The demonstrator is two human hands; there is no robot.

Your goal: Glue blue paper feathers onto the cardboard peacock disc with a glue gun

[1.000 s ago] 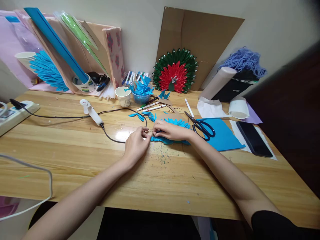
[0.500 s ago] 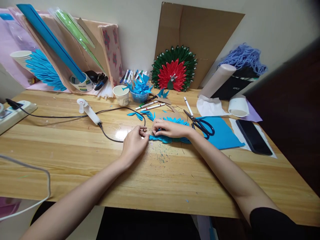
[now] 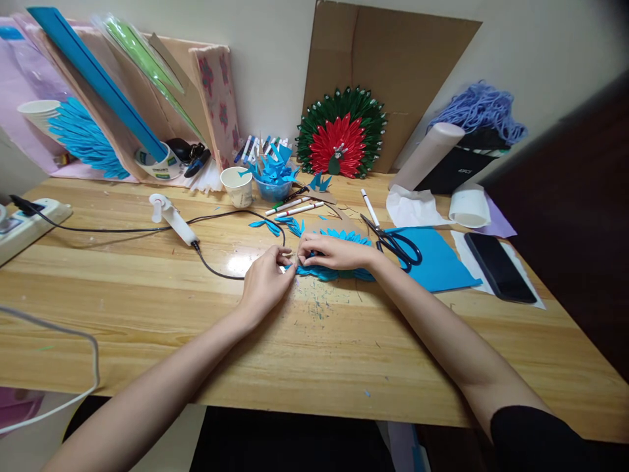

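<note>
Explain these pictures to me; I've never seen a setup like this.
There's no machine here, just a person's two bare hands, seen by a camera worn on the head that looks forward and down. The left hand and right hand work close together at the left end of a blue petalled piece; the fingers hide exactly what is pinched. Around them on the wooden table lie black-handled scissors, a blue sheet, loose blue petals and a phone.

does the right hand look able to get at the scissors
Probably yes: the right hand is busy at the blue petals, but the scissors lie uncovered close by.
</note>
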